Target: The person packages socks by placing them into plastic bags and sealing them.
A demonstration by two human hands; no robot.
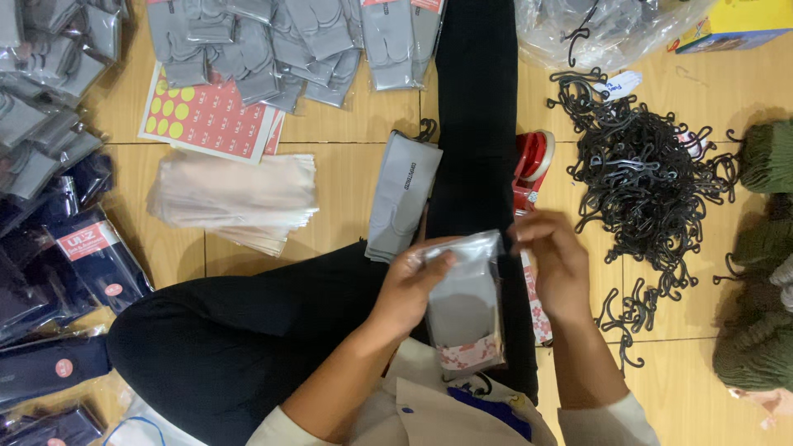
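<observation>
Left hand (409, 285): clamped on the side of a clear plastic sleeve (465, 299) holding grey socks, thumb across its upper edge. Right hand (555, 263): fingers pinched together at the sleeve's top right corner. Sleeve: held upright over the person's lap, patterned card at its lower end.

Black trousers (248, 330): crossed legs fill the middle; one leg runs up to the top edge.
Grey sock pair (402, 194): loose on the floor against that leg, hook at its top.
Red tape dispenser (530, 165): just right of the leg, partly hidden by it.
Floor (347, 177): pale wood-look tiles, bare strips only between the stacks.
Empty clear bags (235, 198): flat stack, left of the loose socks.
Sticker sheets (206, 116): red with yellow dots, beneath packed grey socks (281, 41) along the top.
Black hooks (644, 182): tangled heap, right.
Green socks (764, 248): cut off by the right edge.
Dark packed socks (58, 272): left edge, overlapping, count unclear.
</observation>
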